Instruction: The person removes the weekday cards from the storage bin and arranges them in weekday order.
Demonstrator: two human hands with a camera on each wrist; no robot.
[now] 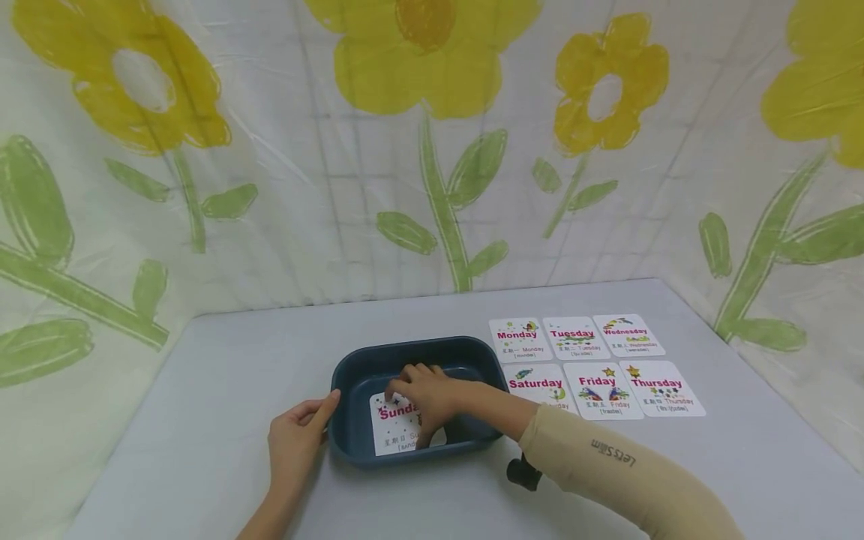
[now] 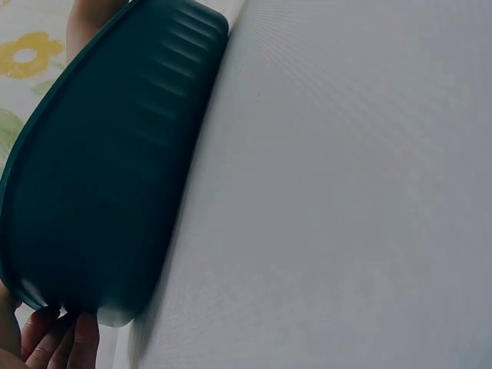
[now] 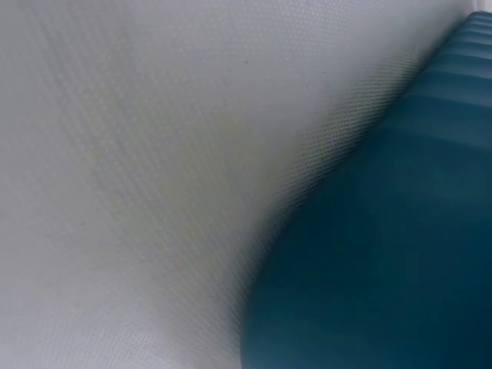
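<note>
A dark blue plastic basin [image 1: 351,446] stands on the table, its ribbed outer wall [image 2: 100,169] filling much of the left wrist view. My left hand [image 1: 297,439] grips its left end, with the thumb over the rim and the fingers [image 2: 83,338] against the outside. Reaching over the basin's right side, my right hand [image 1: 432,397] holds a white card printed "Sunday" [image 1: 391,431] inside it. Curled fingers are at the card's upper edge and the thumb is near its lower edge. That hand covers the card's right part. The right wrist view shows only basin wall and table.
Right of the basin, several day cards lie in two rows: Monday [image 1: 518,349], Tuesday [image 1: 575,346] and Wednesday [image 1: 629,341] behind; Saturday [image 1: 533,375], Friday [image 1: 603,401] and Thursday [image 1: 664,397] in front. A flower-printed curtain [image 1: 297,225] rises behind the pale table [image 1: 236,390].
</note>
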